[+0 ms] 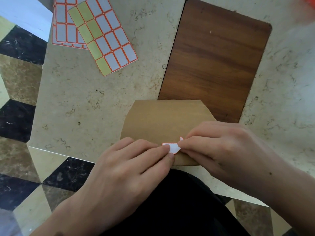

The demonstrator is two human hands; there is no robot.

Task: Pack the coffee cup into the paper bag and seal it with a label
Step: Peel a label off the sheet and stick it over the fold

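- Brown paper: the bag (163, 120) lies flat-looking on the tabletop (81, 106) at the near edge, right in front of you, with its top folded over toward you.
- You are on the sealing step. The white label (173, 148) with its red border sits at the folded edge, one end on the paper and the other end curling up.
- Your left hand (129, 166) has its fingers (166, 150) closed on the label's left end, thumb and forefinger pinching or pressing it against the bag.
- Your right hand (219, 145) has its fingers curled in, gripping the label's raised right end and the fold beneath it.
- The cup is not visible; judging by the closed fold, it is probably inside the bag, but you cannot confirm that from here.
- Next, I judge you need to lay the lifted end down across the fold and rub along the whole label so it bridges flap and bag body. Keep the fold pinned while you do it, or the flap may spring open and the label stick to itself.
- Two label sheets (109, 36) lie at the far left of the tabletop, overlapping, with several spaces already peeled to yellow backing.
- A dark wood board (216, 65) lies beyond the bag, its near end tucked under it.
- No writing or brand can be read anywhere: label, sheets and bag are all blank.
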